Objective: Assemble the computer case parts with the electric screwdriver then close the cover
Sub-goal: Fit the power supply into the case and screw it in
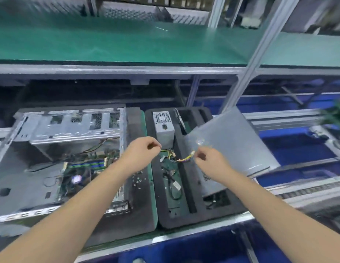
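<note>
Fingers of the left hand [141, 149] curl in and pinch one end of the yellow-and-black bundle of wires [181, 158]; the right hand [209, 160], through the blur, seems to pinch the other end by its small white plug. Both forearms reach forward over the black foam tray [186, 215], where the small grey metal power supply box [164, 128] stands. The open silver computer case [57, 158] lies left, its flat grey cover panel [231, 141] right.
</note>
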A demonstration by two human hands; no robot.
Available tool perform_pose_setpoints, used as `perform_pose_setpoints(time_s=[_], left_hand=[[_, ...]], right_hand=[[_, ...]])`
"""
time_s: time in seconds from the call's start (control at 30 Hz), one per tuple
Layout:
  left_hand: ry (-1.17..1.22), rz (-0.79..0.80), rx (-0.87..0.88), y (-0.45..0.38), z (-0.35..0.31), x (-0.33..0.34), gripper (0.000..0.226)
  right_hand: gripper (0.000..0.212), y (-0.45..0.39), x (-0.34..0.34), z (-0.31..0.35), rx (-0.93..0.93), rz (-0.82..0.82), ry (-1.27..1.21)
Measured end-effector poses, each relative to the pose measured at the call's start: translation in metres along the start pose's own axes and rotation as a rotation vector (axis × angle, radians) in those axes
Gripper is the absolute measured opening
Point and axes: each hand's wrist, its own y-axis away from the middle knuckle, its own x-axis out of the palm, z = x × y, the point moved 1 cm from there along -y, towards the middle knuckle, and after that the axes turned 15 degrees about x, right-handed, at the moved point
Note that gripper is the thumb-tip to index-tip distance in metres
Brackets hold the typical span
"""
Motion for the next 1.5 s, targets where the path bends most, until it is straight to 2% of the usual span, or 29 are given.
perform_pose_setpoints(time_s=[0.17,0.43,0.7,0.8,0.9,1.1,1.2,1.5], left_hand=[[-0.012,0.002,-0.021,-0.013,0.009,-0.003,0.018],[-0.040,-0.077,-0.102,-0.033,0.013,-0.011,0.017],[-0.035,-0.316,-0.265,0.000,0.006,-0.014,0.018],[-0.172,-0.403,-0.311,0.028,0.002,-0.015,0.020],[-0.303,-0.410,-0.319,0.052,0.000,-0.011,0.029],[-0.289,-0.452,-0.485,0.085,0.000,-0.005,0.036],[-0.236,-0.461,-0.557,0.096,0.002,-0.003,0.033],[-0.193,-0.522,-0.542,0.093,0.015,0.008,0.019]], right_hand=[[0.019,-0.015,0.012,0.009,-0.018,0.045,-0.016],[0.011,-0.063,0.022,0.029,-0.189,0.127,0.073],[0.005,-0.084,0.066,0.065,-0.525,0.326,0.219],[0.003,-0.090,0.093,0.073,-0.631,0.412,0.263],[0.010,-0.089,0.118,0.071,-0.663,0.433,0.279],[0.020,-0.082,0.157,0.078,-0.705,0.466,0.385],[0.023,-0.082,0.162,0.079,-0.668,0.448,0.384],[0.022,-0.080,0.170,0.083,-0.665,0.398,0.377]])
